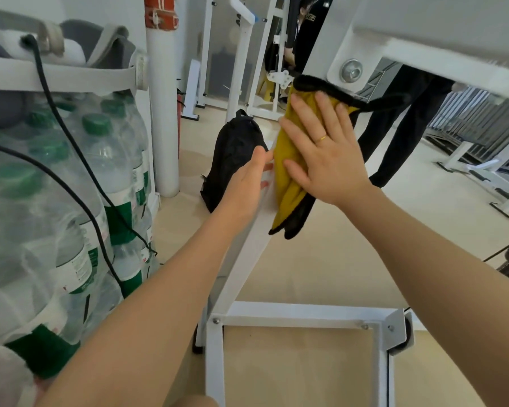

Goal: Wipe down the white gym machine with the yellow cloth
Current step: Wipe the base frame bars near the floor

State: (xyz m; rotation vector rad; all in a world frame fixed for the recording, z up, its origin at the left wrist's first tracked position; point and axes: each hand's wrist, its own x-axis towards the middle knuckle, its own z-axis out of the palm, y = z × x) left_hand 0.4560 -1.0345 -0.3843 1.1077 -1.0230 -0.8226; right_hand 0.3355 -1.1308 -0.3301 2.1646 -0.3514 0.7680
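Note:
A white gym machine (241, 257) has a slanted bar that rises from its floor frame toward the upper right. A yellow cloth (285, 171) with a black edge lies against this bar. My right hand (321, 151) presses flat on the cloth with straight, spread fingers. My left hand (247, 177) rests on the left side of the same bar, fingers straight, just beside the cloth. The cloth's lower end hangs free below my right hand.
Shrink-wrapped packs of water bottles (56, 201) with a black cable stand at the left. A black backpack (232, 154) sits on the floor behind the bar, next to a white pillar (162, 113). A person in black trousers (400, 127) stands at the upper right; more white machines lie beyond.

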